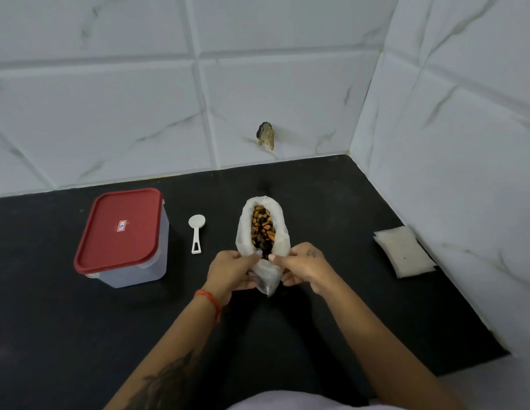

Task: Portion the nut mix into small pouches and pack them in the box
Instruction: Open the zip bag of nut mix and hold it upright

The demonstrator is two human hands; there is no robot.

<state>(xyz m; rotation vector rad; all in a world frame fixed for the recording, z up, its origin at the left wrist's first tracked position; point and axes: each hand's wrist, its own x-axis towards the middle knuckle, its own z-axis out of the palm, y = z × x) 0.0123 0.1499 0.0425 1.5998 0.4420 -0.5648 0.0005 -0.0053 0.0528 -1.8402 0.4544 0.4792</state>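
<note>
Mid-counter (331, 208), a white plastic bag (280, 232) gapes open over brown and dark nut mix (262, 227). The left hand (231, 269) and right hand (302, 266) pinch its near rim, apparently spreading it.

Open white bag (262, 232) of brown nut mix (262, 227) lies centre. Red-lidded clear box (124, 235), shut, at 9 o'clock; flat pouches (404, 251) stacked at 3 o'clock.

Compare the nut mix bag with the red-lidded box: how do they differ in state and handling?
The nut mix bag is open at the top, showing nuts; the red-lidded box has its lid on. The left hand and right hand grip the bag; the box stands untouched. Both rest on the black counter.
</note>
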